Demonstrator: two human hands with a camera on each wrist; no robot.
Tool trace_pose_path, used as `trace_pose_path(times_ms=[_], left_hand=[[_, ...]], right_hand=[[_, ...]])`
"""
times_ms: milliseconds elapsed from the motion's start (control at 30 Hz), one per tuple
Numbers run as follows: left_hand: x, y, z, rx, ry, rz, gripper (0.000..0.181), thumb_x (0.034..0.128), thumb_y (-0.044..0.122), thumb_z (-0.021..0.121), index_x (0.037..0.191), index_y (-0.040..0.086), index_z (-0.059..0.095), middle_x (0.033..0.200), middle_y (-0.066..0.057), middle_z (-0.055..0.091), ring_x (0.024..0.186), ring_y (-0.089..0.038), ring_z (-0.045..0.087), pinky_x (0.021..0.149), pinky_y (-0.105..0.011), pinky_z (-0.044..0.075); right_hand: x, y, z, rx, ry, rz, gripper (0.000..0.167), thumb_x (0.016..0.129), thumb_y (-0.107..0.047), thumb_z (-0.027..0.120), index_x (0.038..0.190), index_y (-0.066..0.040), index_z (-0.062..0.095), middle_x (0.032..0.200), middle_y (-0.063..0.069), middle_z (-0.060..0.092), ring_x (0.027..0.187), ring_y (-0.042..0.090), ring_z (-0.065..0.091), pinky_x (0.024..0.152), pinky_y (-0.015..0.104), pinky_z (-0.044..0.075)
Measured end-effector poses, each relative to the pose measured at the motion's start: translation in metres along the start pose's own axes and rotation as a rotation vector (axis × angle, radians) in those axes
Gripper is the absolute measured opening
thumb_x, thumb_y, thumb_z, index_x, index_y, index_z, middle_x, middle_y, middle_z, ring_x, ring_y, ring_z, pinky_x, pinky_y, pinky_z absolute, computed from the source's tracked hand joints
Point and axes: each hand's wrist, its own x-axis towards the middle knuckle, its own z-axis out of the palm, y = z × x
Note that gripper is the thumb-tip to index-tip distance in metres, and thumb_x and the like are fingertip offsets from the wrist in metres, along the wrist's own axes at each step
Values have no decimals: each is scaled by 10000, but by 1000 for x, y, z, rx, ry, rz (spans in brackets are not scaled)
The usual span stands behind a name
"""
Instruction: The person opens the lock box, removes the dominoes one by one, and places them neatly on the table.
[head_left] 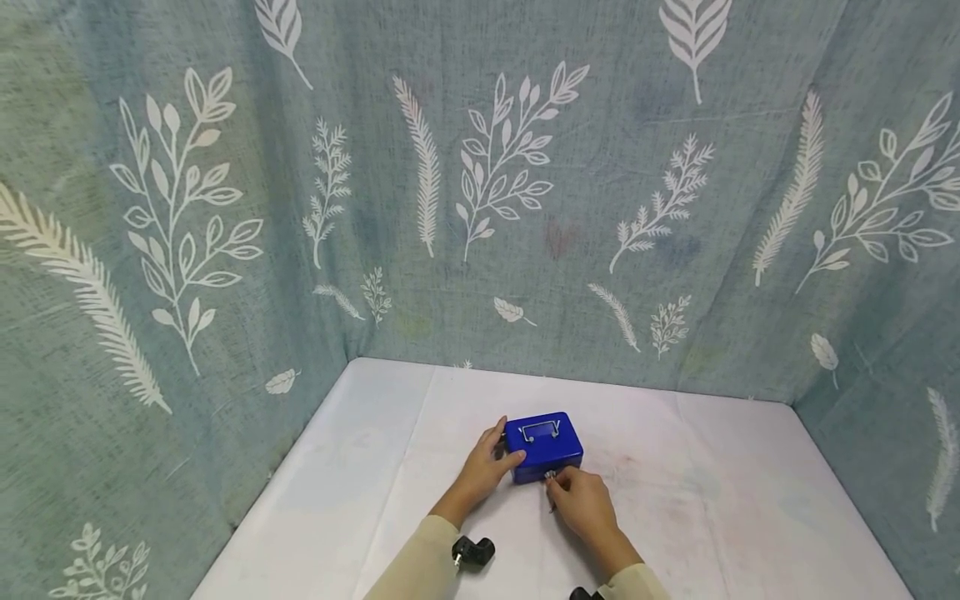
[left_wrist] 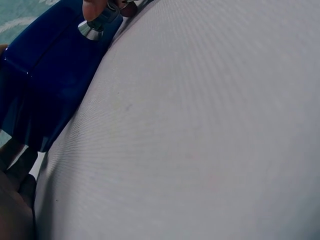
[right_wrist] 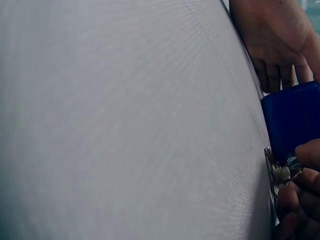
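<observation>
A blue cash box (head_left: 546, 450) with a folded wire handle (head_left: 541, 430) on its lid sits on the white-covered table. At its left end, my left hand (head_left: 482, 465) holds the box, thumb over the lid's front corner and fingers along the side. My right hand (head_left: 587, 502) is at the front face, where thumb and fingers pinch a key at the silver lock (left_wrist: 91, 31). A ring of keys (right_wrist: 281, 173) hangs by those fingertips in the right wrist view. How deep the key sits is hidden by the fingers.
The white cloth (head_left: 690, 500) spreads around the box. A blue-green curtain (head_left: 510, 192) with white leaf prints encloses the back and sides. Black wrist-worn devices (head_left: 474, 551) sit at both beige sleeves (head_left: 420, 560).
</observation>
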Motion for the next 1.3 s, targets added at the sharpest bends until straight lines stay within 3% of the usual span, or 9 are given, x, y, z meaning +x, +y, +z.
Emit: trace_pose_path(times_ms=[667, 967, 1133, 1300], left_hand=[[1, 1, 1, 10, 8, -6, 868, 865, 534, 644, 1549, 150, 273, 1506, -67, 377, 1395, -307, 313, 1103, -553, 252], [0, 1, 1, 20, 5, -15, 867, 863, 538, 643, 1550, 161, 272, 1505, -71, 375, 1398, -311, 306, 1101, -558, 253], [0, 2, 1, -1, 5, -3, 858, 867, 505, 653, 1546, 137, 278, 1503, -85, 378, 1399, -319, 299, 1106, -560, 239], [0, 1, 1, 16, 7, -3, 860, 867, 513, 646, 1547, 140, 276, 1501, -73, 381, 1402, -309, 296, 1109, -553, 237]], right_hand=[[4, -3, -1, 82, -46, 51, 226, 866, -182, 669, 647, -146, 623, 562, -71, 534, 514, 120, 474, 460, 287, 387], [11, 2, -6, 257, -152, 142, 246, 877, -121, 600, 645, -82, 672, 581, -34, 594, 555, 141, 509, 505, 291, 395], [10, 2, -8, 287, -198, 146, 306, 888, -96, 509, 615, -74, 644, 496, -31, 570, 487, 156, 489, 460, 277, 353], [11, 3, -8, 295, -209, 144, 302, 902, -112, 506, 637, -76, 647, 524, -33, 576, 498, 145, 478, 466, 273, 352]])
